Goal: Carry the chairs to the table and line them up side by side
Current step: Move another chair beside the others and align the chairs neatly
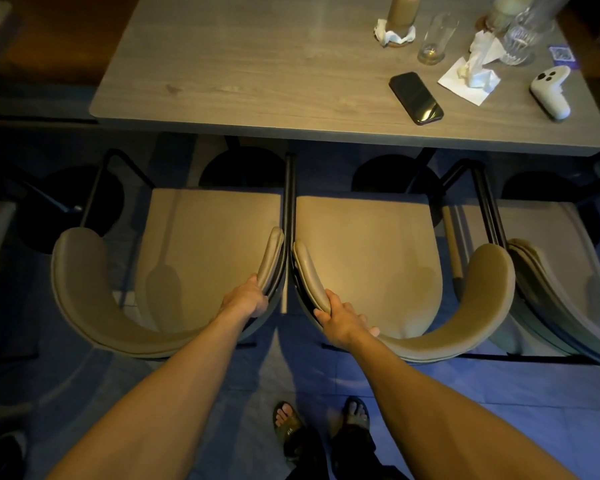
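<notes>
A: Head view is looking straight down on three chairs drawn up along the near edge of the table [222,64]. The left hand [248,299] is gripping the right end of the left chair [201,251] backrest, fingers curling over the padded rim.

B: And the right hand [340,318] is wrapping the left end of the middle chair [364,258] backrest, thumb on the near side. So both hands are grasping, one chair each.

A: Exactly. The two armrest ends are sitting just beside each other, frames nearly touching, right between the hands.

B: The seats are pointing away toward the table, so each chair's long line is running near to far. Each hand is nearest its own chair.

A: The right chair [548,271] is standing just beside the middle one, untouched.

B: I'm judging this as final squaring up: any nudge looks sideways, to close or even that centre seam.

A: Phone [416,98] and glasses are sitting far right on the tabletop.
</notes>
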### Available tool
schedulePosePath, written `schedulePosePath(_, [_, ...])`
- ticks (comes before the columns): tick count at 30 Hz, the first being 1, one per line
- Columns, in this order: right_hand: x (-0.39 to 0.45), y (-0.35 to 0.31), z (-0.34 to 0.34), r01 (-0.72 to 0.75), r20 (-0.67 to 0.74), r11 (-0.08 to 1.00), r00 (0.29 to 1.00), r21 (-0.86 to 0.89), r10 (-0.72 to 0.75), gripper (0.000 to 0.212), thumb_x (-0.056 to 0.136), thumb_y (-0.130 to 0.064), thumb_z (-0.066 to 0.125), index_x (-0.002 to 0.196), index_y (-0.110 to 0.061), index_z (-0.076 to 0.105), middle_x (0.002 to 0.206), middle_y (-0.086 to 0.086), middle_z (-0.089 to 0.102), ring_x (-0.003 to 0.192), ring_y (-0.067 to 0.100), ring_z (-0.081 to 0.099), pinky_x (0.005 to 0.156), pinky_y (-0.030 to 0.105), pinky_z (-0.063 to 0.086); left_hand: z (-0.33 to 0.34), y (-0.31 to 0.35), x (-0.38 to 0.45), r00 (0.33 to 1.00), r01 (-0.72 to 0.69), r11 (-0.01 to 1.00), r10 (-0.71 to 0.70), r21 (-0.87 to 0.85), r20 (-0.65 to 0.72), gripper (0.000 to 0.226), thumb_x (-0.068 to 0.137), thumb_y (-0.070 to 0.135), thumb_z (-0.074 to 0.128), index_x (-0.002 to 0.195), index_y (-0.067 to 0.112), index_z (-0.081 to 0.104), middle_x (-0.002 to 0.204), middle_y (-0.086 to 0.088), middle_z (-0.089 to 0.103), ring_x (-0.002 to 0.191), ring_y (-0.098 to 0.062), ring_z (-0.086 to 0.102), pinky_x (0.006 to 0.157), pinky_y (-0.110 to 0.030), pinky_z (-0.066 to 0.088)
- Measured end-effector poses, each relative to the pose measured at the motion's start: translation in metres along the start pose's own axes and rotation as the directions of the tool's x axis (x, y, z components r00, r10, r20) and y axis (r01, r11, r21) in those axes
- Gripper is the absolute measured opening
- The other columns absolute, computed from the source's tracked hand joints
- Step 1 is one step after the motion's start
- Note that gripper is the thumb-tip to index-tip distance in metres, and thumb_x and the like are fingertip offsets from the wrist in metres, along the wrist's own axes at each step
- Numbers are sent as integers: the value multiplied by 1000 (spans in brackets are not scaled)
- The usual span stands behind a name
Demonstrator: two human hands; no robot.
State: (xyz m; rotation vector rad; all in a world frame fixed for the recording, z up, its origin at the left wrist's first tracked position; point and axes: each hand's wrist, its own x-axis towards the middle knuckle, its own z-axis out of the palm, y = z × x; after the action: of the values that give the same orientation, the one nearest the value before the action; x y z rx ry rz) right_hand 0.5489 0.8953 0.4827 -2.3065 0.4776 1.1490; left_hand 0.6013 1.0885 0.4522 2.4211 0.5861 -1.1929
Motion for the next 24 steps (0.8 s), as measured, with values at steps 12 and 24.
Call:
schedulePosePath(12, [0, -2, -4, -11, 36, 1000, 999, 21, 11, 56, 103, -52, 31, 154, -48, 9, 152, 1, 34, 141, 37, 25, 112, 63, 10, -5, -3, -6, 999, -49, 998, 48, 36, 17, 54, 95, 29, 51, 146, 18, 35, 136, -12, 55, 121, -33, 55, 103, -43, 45])
schedulePosePath(24, [5, 0, -2, -15, 34, 1000, 999, 27, 14, 55, 102, -53, 30, 153, -49, 11, 152, 0, 33, 142, 36, 24, 109, 62, 11, 0, 4, -16, 999, 33, 994, -30, -100, 29, 73, 98, 34, 50, 157, 19, 9, 157, -14, 31, 141, -36, 34, 115, -44, 32])
